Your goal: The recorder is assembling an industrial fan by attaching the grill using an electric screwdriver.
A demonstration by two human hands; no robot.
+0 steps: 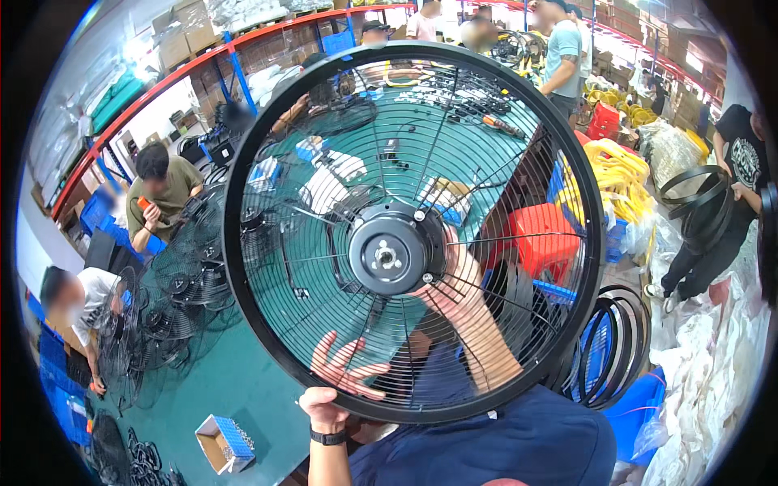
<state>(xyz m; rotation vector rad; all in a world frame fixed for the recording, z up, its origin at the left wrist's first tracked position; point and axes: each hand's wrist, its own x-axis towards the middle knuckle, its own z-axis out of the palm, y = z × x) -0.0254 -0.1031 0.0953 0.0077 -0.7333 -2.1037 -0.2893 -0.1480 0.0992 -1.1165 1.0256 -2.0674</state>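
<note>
A large round black fan frame with a wire grille and a dark motor at its centre is held up before me, above the table. My left hand grips the lower left of its rim, the thumb outside and the fingers spread behind the wires. Behind the grille, my right hand reaches up to the motor's right side and appears to hold it there. Wires partly cover the right hand, and its fingertips are hidden by the motor.
Below lies a green table bearing a small open box of screws and several black fan grilles. A red bin and black rings stand to the right. Two co-workers sit at the left; another person carries black rings.
</note>
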